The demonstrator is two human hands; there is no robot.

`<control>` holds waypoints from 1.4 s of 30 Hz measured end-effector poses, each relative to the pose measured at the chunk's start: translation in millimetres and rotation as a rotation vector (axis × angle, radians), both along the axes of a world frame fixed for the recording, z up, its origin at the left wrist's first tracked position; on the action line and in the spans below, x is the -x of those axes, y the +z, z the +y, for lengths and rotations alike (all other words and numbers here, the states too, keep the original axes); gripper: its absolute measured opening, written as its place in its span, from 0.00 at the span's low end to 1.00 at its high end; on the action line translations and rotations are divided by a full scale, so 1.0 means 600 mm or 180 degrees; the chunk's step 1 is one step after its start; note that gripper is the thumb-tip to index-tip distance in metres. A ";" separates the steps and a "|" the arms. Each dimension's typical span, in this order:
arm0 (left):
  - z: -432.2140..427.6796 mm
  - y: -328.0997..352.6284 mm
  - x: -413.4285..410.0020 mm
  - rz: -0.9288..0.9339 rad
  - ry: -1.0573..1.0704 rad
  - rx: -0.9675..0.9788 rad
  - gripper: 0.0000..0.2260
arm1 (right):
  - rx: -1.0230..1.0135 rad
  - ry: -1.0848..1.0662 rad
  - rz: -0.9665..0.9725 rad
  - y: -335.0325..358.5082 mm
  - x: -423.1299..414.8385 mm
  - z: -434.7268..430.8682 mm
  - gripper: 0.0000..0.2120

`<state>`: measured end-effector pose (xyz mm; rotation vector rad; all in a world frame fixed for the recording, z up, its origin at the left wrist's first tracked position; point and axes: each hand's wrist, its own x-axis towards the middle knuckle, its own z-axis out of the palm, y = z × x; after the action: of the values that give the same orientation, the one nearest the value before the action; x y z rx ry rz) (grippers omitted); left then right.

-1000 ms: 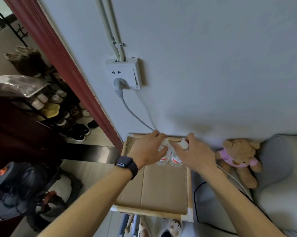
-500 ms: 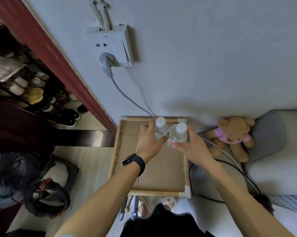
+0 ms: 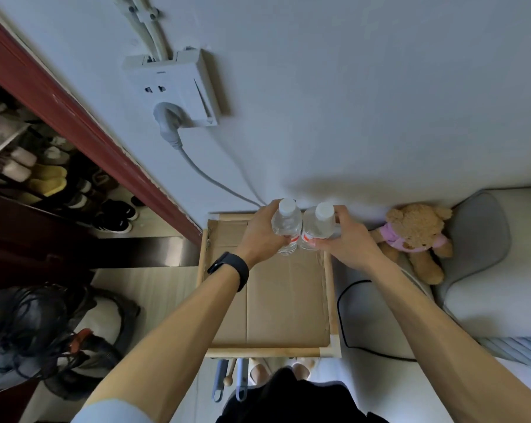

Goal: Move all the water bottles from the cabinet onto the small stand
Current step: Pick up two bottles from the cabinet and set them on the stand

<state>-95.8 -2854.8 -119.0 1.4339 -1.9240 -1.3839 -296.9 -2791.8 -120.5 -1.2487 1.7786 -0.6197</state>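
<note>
Bottles stand upright, side by side, at the stand's [image 3: 267,352] 12 o'clock edge: your left hand [image 3: 259,236] grips the left bottle [image 3: 285,228], your right hand [image 3: 345,242] the right bottle [image 3: 319,228], bases possibly touching the cardboard.

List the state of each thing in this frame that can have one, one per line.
left hand: closed around the left bottle
right hand: closed around the right bottle
left bottle: capped, upright, held
right bottle: capped, upright, held, touching the left bottle
small stand: cardboard-lined top, bare in front of the bottles
wall socket: one plug in
teddy bear: slumped against the wall
</note>
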 end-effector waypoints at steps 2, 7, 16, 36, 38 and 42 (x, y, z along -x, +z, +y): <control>-0.004 0.003 -0.005 -0.0007 -0.0019 -0.0155 0.35 | -0.0022 0.0028 -0.0058 -0.001 0.002 -0.004 0.36; -0.003 0.000 -0.004 -0.0159 -0.0021 -0.0177 0.35 | 0.0103 0.0138 -0.0009 -0.002 0.002 -0.008 0.40; -0.004 -0.001 0.009 -0.0072 0.0124 -0.0139 0.31 | 0.0015 0.0369 0.0195 -0.001 0.017 -0.019 0.36; -0.010 0.015 -0.007 -0.0321 -0.0092 -0.0203 0.39 | 0.0086 0.0278 0.0043 0.000 0.002 -0.012 0.38; -0.007 0.016 -0.008 -0.0353 -0.0103 -0.0129 0.41 | 0.0074 0.0288 0.0040 -0.001 0.002 -0.012 0.40; -0.006 0.014 -0.013 -0.0394 -0.0073 -0.0172 0.37 | 0.0029 0.0316 -0.0058 -0.011 0.001 -0.008 0.40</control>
<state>-88.2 -2858.5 -110.9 1.5612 -1.9986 -1.3973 -297.8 -2796.3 -127.4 -1.3249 1.6894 -0.5813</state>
